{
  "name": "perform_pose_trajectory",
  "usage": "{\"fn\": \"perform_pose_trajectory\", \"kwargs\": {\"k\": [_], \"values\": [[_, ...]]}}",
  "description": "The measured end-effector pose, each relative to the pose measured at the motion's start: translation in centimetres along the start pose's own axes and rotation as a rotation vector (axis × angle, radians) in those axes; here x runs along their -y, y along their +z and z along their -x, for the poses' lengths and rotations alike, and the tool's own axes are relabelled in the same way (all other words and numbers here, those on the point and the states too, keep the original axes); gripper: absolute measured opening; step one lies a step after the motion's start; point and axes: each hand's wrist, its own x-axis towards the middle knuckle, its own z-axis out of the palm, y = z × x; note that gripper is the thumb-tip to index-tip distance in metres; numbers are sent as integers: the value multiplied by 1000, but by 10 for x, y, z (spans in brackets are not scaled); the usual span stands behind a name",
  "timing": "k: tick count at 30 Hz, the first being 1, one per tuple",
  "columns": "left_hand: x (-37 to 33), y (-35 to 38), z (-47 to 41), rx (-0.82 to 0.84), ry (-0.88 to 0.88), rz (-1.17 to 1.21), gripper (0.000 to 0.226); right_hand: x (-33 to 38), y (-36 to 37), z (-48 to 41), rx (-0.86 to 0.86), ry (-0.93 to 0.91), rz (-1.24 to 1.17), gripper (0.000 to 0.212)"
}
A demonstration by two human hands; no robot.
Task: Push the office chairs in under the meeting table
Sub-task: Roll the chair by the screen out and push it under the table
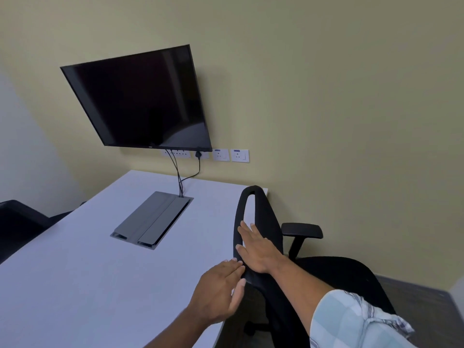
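Both hands, left (221,292) and right (258,249), rest flat, fingers unclenched, on the chair (266,222) back; next, shove it under the table (88,272).

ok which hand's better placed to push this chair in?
Right. The right hand lies flat and open on the chair backrest, while the left hand only meets its lower edge with its fingertips, beside the table.
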Motion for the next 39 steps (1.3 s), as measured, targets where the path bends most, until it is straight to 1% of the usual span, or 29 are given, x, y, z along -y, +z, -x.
{"fn": "perform_pose_trajectory", "kwargs": {"k": [4,6,8,10,11,14,16,19,21,24,27,29,31,33,35,39], "values": [[12,-19,3,-37,108,0,43,6,18,37,-47,-4,-45,63],[21,-27,-5,-66,83,-25,40,10,24,53,-72,27,-69,63],[26,-34,-18,-71,-9,-59,42,14,29,68,-95,82,-116,65],[26,-40,-30,-61,-87,-99,42,18,33,85,-93,158,-124,75],[27,-43,-37,-57,-96,-112,40,20,34,93,-87,195,-107,81],[25,-48,-54,-25,-25,-110,37,23,37,114,-97,303,-10,88],[22,-47,-62,34,29,-98,37,28,39,129,-116,383,81,89],[7,-37,-69,250,50,-35,56,30,50,151,-154,489,180,90],[-5,-24,-71,362,54,-30,64,27,56,165,-182,555,186,93],[-20,-10,-72,407,80,-36,64,18,59,185,-245,629,172,98],[-29,-7,-82,383,97,-54,56,5,59,205,-297,661,211,88],[-33,-7,-90,409,104,-93,55,-4,59,218,-344,694,271,77],[-35,-8,-98,490,109,-138,60,-14,57,231,-388,712,318,67],[-36,-8,-104,559,113,-178,68,-22,53,242,-413,701,323,61],[-40,-9,-108,565,143,-211,71,-31,44,253,-410,685,331,57],[-51,0,-99,574,265,-236,81,-51,36,279,-386,647,316,48]]}}
